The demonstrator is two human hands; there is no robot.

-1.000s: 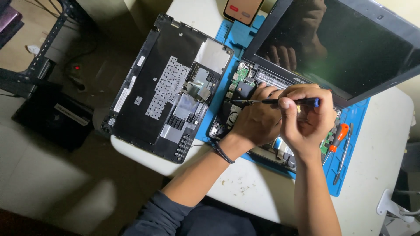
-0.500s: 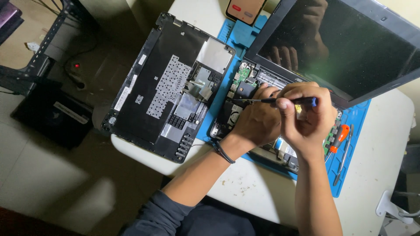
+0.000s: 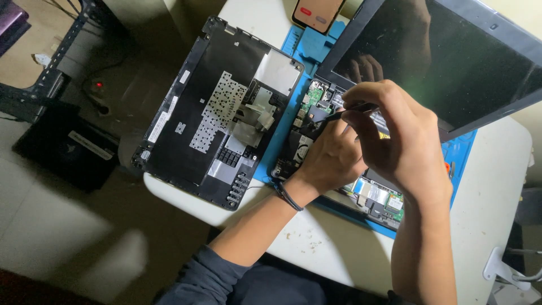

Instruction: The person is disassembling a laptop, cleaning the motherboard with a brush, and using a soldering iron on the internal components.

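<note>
two hands work over the opened laptop base (image 3: pixel 316 121), which serves as the landmark here. since a second ago the view has drawn closer and the hands have shifted a little toward the far-left part of that base, near the green board (image 3: pixel 312 97); the slim dark tool (image 3: pixel 339 114) now points down-left at the components there, where before it lay more level across the base. that suggests the tool tip has been brought onto a spot on the board rather than held above it, though the contact itself is too small to make out.

the right hand (image 3: pixel 403 138) is clenched around the tool's handle end, its fingers (image 3: pixel 361 104) curled over it. the left hand (image 3: pixel 333 155) rests on the near side of the base, its fingers bent toward the tool shaft as if steadying it; whether they actually pinch it i cannot tell.

left of the base lies the removed bottom cover (image 3: pixel 220 113), inner side up, unmoved. behind the base the dark screen (image 3: pixel 451 56) stands tilted back. under the base a blue mat (image 3: pixel 288 121) covers the white tabletop (image 3: pixel 316 243), and a phone (image 3: pixel 318 12) sits beyond the base at the far edge.
</note>
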